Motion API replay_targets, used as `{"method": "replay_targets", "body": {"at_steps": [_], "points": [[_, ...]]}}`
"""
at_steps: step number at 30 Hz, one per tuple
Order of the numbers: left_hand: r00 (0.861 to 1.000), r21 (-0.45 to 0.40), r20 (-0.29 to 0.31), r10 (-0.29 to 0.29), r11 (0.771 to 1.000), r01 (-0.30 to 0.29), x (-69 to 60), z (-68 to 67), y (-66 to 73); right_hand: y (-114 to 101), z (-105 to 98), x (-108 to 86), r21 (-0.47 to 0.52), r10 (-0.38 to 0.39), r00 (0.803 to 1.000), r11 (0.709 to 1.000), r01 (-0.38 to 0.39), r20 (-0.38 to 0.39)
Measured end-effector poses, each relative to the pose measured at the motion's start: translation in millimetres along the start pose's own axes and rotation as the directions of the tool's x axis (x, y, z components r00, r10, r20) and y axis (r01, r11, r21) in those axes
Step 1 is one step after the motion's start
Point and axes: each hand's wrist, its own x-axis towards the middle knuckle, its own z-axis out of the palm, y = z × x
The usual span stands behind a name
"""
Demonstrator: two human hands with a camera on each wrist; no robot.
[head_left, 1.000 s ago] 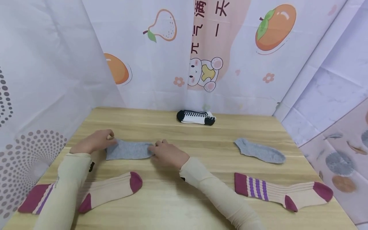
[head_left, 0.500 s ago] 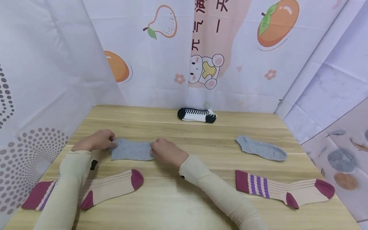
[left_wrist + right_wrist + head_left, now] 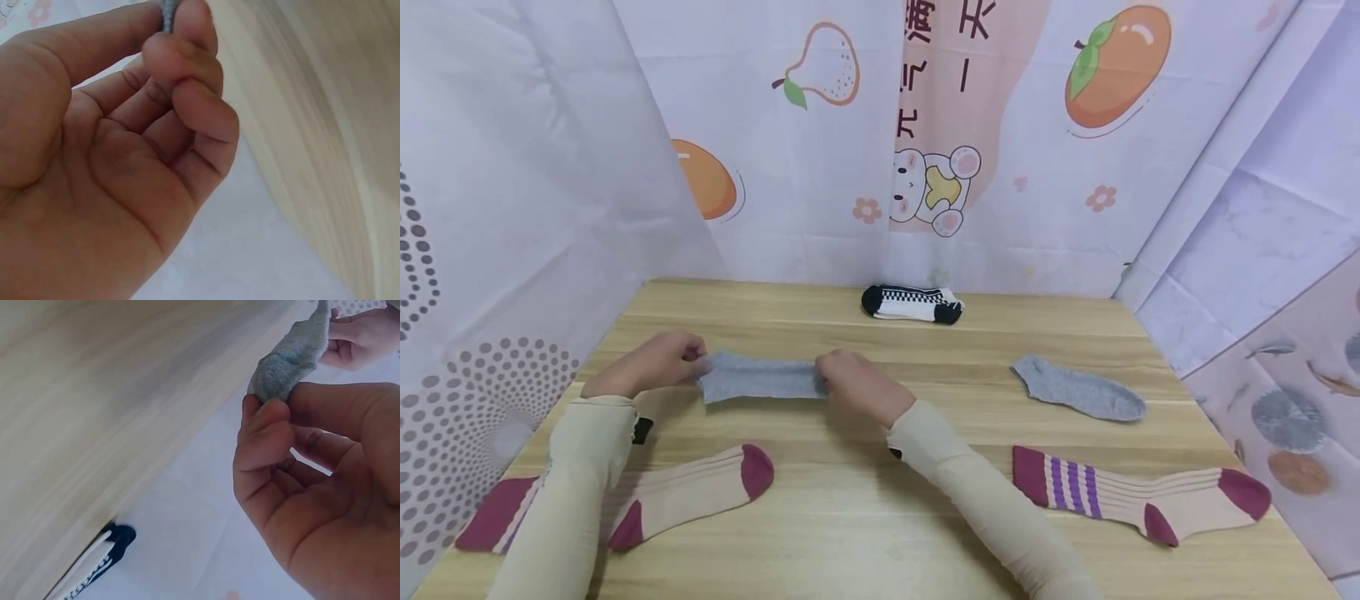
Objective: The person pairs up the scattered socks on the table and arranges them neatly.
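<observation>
A grey sock (image 3: 765, 379) is stretched between my two hands over the left half of the table. My left hand (image 3: 658, 364) pinches its left end between thumb and fingertips; in the left wrist view only a sliver of grey fabric (image 3: 168, 14) shows in that pinch. My right hand (image 3: 863, 387) grips the other end, and the right wrist view shows the fabric (image 3: 290, 359) bunched between thumb and fingers. Another grey sock (image 3: 1078, 388) lies flat at the right. Below the left hand lies a cream sock with maroon toe and heel (image 3: 692, 498), partly hidden by the left sleeve.
A matching cream and maroon sock (image 3: 1138, 500) lies at the front right of the wooden table (image 3: 880, 533). Black and white checked socks (image 3: 912, 305) rest by the back edge. Printed curtains (image 3: 820, 200) hang behind and at both sides.
The grey sock has come up off the table and shifted right, drawn taut between the hands. My right hand has moved right and slightly up; the left hand has moved little.
</observation>
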Motion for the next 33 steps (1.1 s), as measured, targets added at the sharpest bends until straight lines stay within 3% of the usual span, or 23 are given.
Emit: {"method": "replay_targets", "body": {"at_steps": [3,11,18,27,33], "points": [[1.0,-0.023,-0.013,0.013,1.0,-0.013,-0.8,1.1,8.2,6,-4,-7.8,0.007,0.031,1.0,0.999,-0.031,-0.001],[0.994,0.034,-0.079,0.082,0.996,-0.079,1.4,7.6,38.4,26,-11,-40.6,-0.053,0.083,0.995,0.995,-0.086,-0.05],[0.975,0.05,-0.096,0.202,0.979,-0.198,16.7,21.9,74.5,46,-20,-75.1,-0.066,0.104,0.991,0.992,-0.109,-0.08],[0.968,0.074,-0.088,0.235,0.971,-0.229,34.4,41.5,110.1,68,-29,-112.3,-0.13,0.096,0.984,0.985,-0.116,-0.147],[0.945,0.097,-0.09,0.316,0.947,-0.307,45.0,53.7,128.1,79,-33,-132.9,-0.141,0.124,0.979,0.979,-0.147,-0.159]]}}
